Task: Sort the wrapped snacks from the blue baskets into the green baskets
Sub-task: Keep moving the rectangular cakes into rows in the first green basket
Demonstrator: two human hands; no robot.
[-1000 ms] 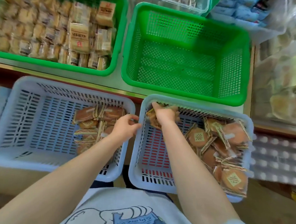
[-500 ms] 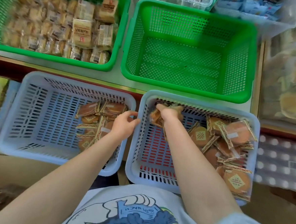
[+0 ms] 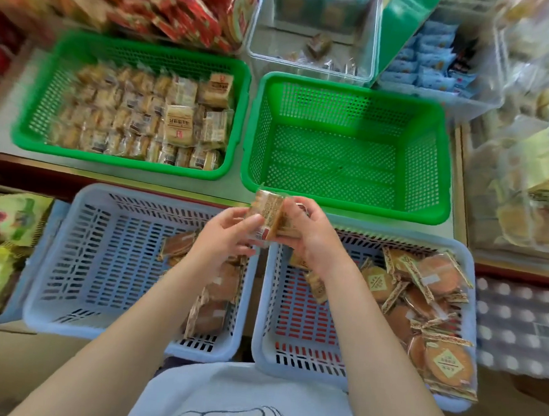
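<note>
1. Shop shelves crowded the background, with two green baskets on the table: the left green basket (image 3: 32, 126) full, the right green basket (image 3: 341, 209) bare.
2. Both the left hand (image 3: 229, 237) and right hand (image 3: 310, 236) gripped a small stack of wrapped snacks (image 3: 271, 212) above the gap between the blue baskets.
3. More round wrapped biscuits (image 3: 422, 302) lay in the right blue basket (image 3: 276, 354).

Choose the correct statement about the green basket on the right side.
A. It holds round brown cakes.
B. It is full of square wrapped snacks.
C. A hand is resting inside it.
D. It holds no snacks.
D: only the bare mesh floor of the right green basket shows, while the left green basket is packed with snacks, and both hands hold wrapped snacks in front of its near rim.
</note>
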